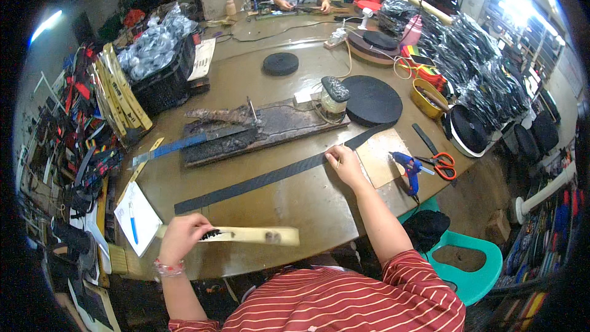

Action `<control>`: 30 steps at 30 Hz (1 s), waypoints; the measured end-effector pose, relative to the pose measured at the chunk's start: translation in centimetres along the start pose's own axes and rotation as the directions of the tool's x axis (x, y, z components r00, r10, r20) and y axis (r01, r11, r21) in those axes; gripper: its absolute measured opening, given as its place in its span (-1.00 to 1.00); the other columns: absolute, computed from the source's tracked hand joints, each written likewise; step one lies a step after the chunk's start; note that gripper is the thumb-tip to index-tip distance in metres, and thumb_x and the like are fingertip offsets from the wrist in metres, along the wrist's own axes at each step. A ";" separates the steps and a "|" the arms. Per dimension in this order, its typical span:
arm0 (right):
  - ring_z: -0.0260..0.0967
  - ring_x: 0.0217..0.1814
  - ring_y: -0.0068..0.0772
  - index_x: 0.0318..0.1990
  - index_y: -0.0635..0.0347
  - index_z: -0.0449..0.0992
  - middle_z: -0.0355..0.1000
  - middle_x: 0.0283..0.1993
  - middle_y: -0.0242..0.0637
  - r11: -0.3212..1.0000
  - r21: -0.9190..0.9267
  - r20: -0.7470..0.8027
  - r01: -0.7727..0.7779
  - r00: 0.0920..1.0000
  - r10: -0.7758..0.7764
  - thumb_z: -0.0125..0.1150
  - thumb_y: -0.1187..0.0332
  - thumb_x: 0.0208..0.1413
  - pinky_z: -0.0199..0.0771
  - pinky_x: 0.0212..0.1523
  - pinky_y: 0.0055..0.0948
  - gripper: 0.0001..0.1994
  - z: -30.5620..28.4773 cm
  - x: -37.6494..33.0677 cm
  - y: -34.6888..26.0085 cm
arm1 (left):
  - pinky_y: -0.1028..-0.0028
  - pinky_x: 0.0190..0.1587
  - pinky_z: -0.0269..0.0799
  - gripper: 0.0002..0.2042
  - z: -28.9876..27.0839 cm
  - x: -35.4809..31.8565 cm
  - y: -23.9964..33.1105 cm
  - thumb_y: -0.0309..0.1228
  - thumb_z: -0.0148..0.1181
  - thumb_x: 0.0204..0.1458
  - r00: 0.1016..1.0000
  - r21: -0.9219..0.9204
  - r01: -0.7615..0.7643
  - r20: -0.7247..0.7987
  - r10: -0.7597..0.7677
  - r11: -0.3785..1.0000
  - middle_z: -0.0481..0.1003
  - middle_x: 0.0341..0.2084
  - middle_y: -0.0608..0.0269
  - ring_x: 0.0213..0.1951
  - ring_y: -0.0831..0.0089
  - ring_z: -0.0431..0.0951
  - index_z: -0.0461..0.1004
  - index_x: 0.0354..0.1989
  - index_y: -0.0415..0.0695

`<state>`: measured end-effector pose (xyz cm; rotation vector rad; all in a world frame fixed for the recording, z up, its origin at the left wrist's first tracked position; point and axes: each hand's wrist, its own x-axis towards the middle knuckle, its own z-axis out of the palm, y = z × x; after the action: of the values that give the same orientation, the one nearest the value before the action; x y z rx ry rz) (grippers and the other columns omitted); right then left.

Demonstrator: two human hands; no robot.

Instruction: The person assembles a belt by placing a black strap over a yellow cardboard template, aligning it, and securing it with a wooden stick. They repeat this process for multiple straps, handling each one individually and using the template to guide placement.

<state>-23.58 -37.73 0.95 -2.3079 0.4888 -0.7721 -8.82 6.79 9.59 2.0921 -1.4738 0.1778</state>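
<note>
Blue glue gun [407, 163] and scissors [437, 161] lie right of the black strap [258, 182].

The bare left forearm [183, 298] rises from the near left, its wrist [171, 256] bent so the bare left hand [184, 233] points right — fingers and thumb drawn together. The bare right forearm [375, 212] reaches farther out, slanting left, the bare right hand [345, 165] ending it — fingers curled, thumb close.
</note>
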 end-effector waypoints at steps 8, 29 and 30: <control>0.36 -0.34 -0.13 -0.36 0.24 0.49 0.41 -0.44 -0.11 0.999 -0.015 -0.007 -0.033 0.999 0.033 0.17 0.37 0.02 0.36 -0.27 -0.27 -0.87 -0.1 0.0 -0.1 | 0.56 -0.63 0.20 -0.84 -1.0 4.1 3.3 -0.48 0.17 -0.08 0.954 -0.889 0.293 0.249 -0.166 0.353 0.39 -0.71 0.32 -0.68 0.55 0.34 0.41 -0.67 -0.12; 0.29 0.00 -0.20 -0.11 0.04 0.51 0.41 -0.11 -0.31 0.860 -0.089 0.533 0.503 0.754 -0.385 0.35 0.35 -0.20 0.22 0.03 -0.26 -0.62 3.1 2.5 -10.5 | 0.27 -0.20 0.38 -0.81 9.0 9.3 -1.8 -0.28 0.08 0.06 0.954 0.037 0.298 0.020 -0.299 0.954 0.44 -0.42 0.13 -0.27 0.17 0.45 0.45 -0.40 -0.16; 0.28 0.00 -0.20 -0.12 0.04 0.51 0.41 -0.11 -0.32 0.867 -0.104 0.536 0.487 0.762 -0.364 0.35 0.35 -0.20 0.22 0.04 -0.25 -0.62 3.5 2.4 -10.0 | 0.28 -0.18 0.37 -0.80 9.5 9.1 -2.2 -0.27 0.08 0.05 0.963 0.043 0.269 -0.021 -0.269 0.962 0.43 -0.40 0.14 -0.24 0.18 0.44 0.45 -0.40 -0.15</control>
<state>-18.17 -30.14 6.48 -2.7624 -0.2158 -0.2787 -5.32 -5.08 4.67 2.2967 -1.1704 0.1218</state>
